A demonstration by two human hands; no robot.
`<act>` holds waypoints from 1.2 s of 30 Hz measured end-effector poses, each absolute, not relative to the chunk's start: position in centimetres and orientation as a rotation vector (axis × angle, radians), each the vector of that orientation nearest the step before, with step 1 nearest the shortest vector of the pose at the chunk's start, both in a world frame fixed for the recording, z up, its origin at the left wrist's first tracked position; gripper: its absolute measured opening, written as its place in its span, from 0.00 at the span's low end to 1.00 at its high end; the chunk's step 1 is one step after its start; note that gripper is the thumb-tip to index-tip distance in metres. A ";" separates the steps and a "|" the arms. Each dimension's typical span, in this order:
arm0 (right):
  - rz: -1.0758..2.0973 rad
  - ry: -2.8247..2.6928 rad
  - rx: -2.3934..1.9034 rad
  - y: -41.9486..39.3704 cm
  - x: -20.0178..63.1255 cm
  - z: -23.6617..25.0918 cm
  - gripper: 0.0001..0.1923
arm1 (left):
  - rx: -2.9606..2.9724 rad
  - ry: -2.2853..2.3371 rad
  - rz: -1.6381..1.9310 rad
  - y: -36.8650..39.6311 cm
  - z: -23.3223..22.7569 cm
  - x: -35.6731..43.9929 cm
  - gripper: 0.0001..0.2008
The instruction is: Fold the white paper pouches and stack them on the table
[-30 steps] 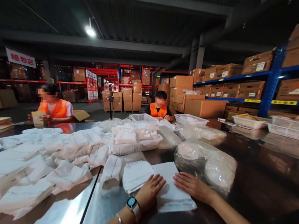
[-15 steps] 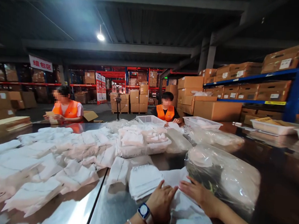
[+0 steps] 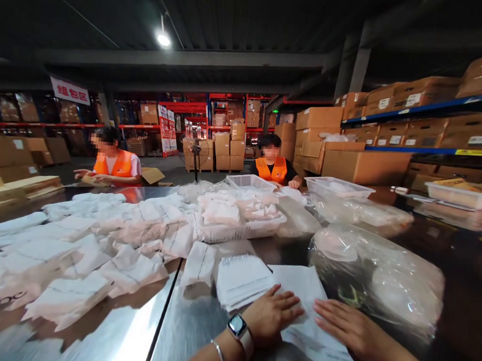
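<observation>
1. Grip: none. Left hand (image 3: 270, 314) & right hand (image 3: 348, 331) lie flat, fingers released, pressing the flat white paper bag (image 3: 310, 312) on shiny metal surface (image 3: 130, 343).
2. Step: looks like smoothing/flattening.
3. Next, prob: needs even downward pressure, w/ white bag stack (image 3: 240, 279) just beside.

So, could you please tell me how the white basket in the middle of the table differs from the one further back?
The middle white basket is heaped with white packets rising above its rim; the far white basket shows no contents from here. The middle one sits against the spread of white bags; the far one stands near a person in an orange vest. Both are white perforated plastic on the steel table.
</observation>
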State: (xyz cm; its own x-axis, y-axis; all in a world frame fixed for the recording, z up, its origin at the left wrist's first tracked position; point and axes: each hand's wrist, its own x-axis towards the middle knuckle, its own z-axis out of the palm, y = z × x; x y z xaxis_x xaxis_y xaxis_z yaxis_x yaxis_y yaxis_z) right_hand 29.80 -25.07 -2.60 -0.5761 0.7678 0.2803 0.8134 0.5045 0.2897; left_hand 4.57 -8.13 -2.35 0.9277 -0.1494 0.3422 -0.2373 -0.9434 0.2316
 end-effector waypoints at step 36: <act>-0.053 -1.076 -2.047 -22.3 22.9 -4.5 0.34 | 2.024 0.948 0.836 -9.9 -2.7 6.1 0.12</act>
